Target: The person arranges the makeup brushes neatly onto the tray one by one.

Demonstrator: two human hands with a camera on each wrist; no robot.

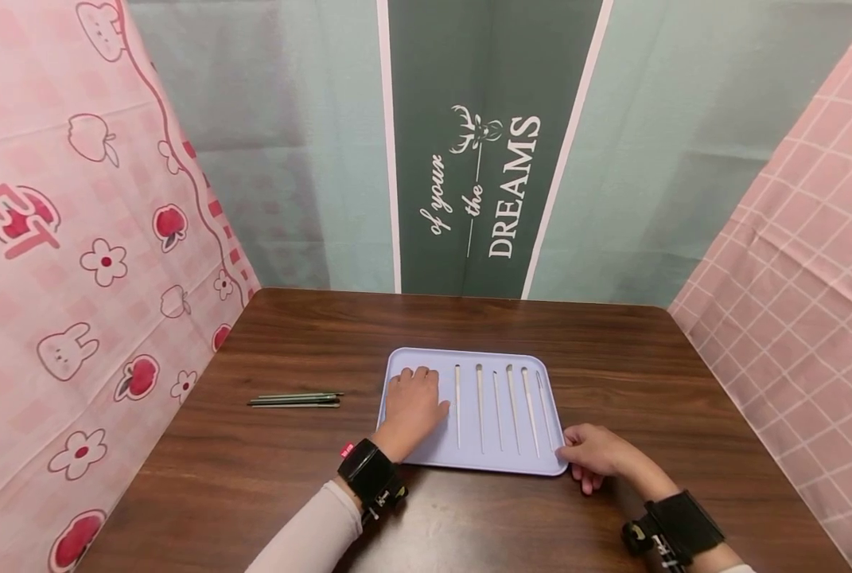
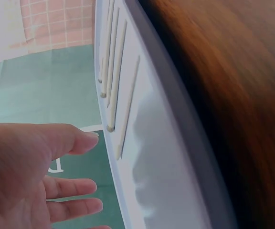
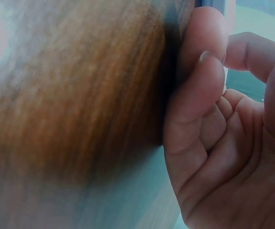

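Note:
A lavender tray (image 1: 426,455) lies on the table with several slim makeup brushes (image 1: 480,410) side by side in it, their handles pale and their tips toward the far rim. My left hand (image 1: 413,404) is over the tray's left part, fingers apart, casting a shadow on the tray floor; in the left wrist view that hand (image 2: 27,167) holds nothing. At the tray's near right corner, my right hand (image 1: 597,454) pinches the rim between thumb and curled fingers. The right wrist view shows this hand (image 3: 223,129) close up, with its fingertips at the tray's edge.
Several thin dark green sticks (image 1: 295,400), like brush handles, lie bunched on the brown wooden table (image 1: 204,477) left of the tray. Behind the table hangs a green curtain (image 1: 311,159) with lettering; pink patterned cloths (image 1: 132,318) hang at both sides.

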